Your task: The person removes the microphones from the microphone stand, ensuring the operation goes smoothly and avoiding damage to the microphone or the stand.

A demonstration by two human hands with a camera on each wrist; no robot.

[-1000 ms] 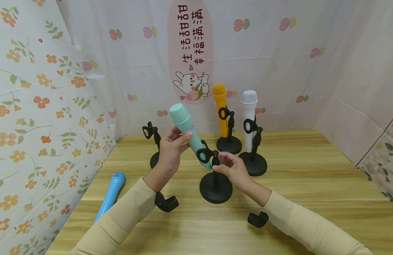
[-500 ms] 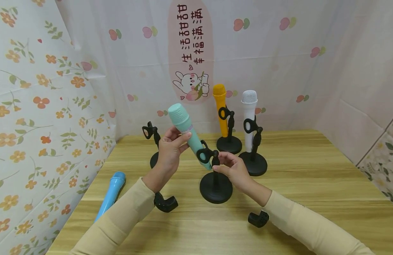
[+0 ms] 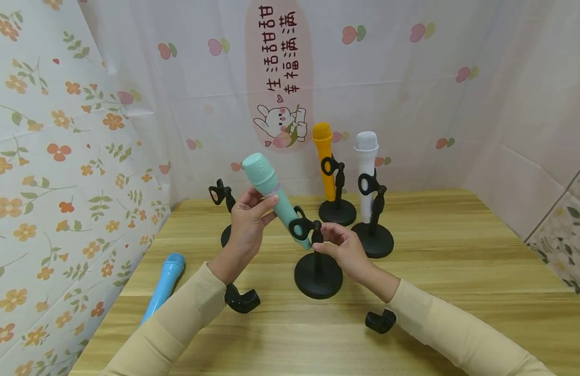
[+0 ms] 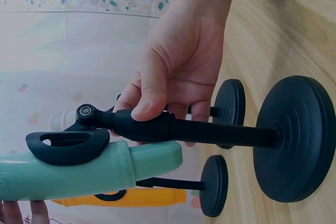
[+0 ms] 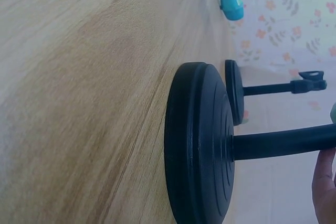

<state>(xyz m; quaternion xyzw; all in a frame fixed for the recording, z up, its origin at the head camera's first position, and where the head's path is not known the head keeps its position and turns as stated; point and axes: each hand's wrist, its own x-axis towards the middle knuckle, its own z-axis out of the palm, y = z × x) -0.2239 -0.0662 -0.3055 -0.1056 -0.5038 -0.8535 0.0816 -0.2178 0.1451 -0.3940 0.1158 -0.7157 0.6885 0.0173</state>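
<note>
In the head view my left hand (image 3: 245, 219) grips a mint-green microphone (image 3: 262, 173) just below its head. The microphone tilts, head up and to the left, its lower body through the clip ring of a black desktop microphone stand (image 3: 318, 277). My right hand (image 3: 341, 249) pinches that stand's post below the clip. In the left wrist view the right thumb (image 4: 152, 90) lies against the post, and the clip (image 4: 68, 148) sits around the mint microphone (image 4: 58, 174). The right wrist view shows the stand's round base (image 5: 199, 145) on the table.
Behind, an orange microphone (image 3: 324, 141) and a white microphone (image 3: 367, 151) stand in black stands. Another black stand (image 3: 219, 193), its clip holding nothing, is at the left. A blue microphone (image 3: 165, 284) lies on the wooden table (image 3: 290, 339) near the floral cloth (image 3: 59, 156).
The mint microphone's head has shifted slightly left and tilts a little more, with my left hand moving along. My right hand stays on the stand's post.
</note>
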